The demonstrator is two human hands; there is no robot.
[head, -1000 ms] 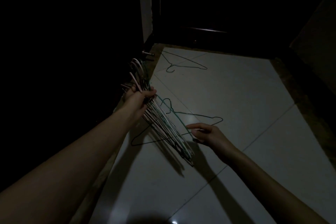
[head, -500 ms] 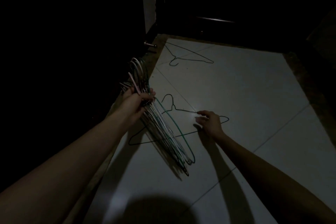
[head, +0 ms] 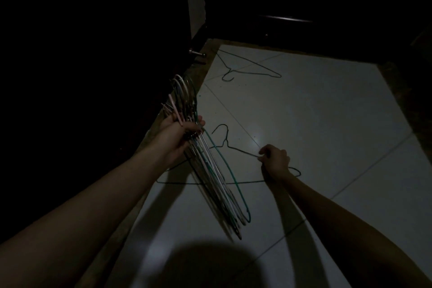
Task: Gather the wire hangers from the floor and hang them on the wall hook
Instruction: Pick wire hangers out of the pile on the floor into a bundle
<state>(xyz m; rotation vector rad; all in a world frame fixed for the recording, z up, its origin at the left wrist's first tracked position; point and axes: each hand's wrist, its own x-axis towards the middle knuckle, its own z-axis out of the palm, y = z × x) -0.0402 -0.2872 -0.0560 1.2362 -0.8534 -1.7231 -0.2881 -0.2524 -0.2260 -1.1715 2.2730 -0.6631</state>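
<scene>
Pale floor tiles (head: 315,124) lay dim. Left hand (head: 180,132) clutched a bundle of wire hangers (head: 210,166); right hand (head: 274,161) pinched a dark hanger (head: 233,147) beside the bundle. Beyond it, another hanger (head: 247,65) remained ungathered. Hanging seemed undone; no wall hook showed.

No writing, label or number can be read anywhere here. The room is perhaps too dim for it.

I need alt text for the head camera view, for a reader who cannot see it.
The left hand grips a bundle of wire hangers while the right hand pinches a dark hanger lying on the pale tiled floor. Another hanger lies farther away.
</scene>
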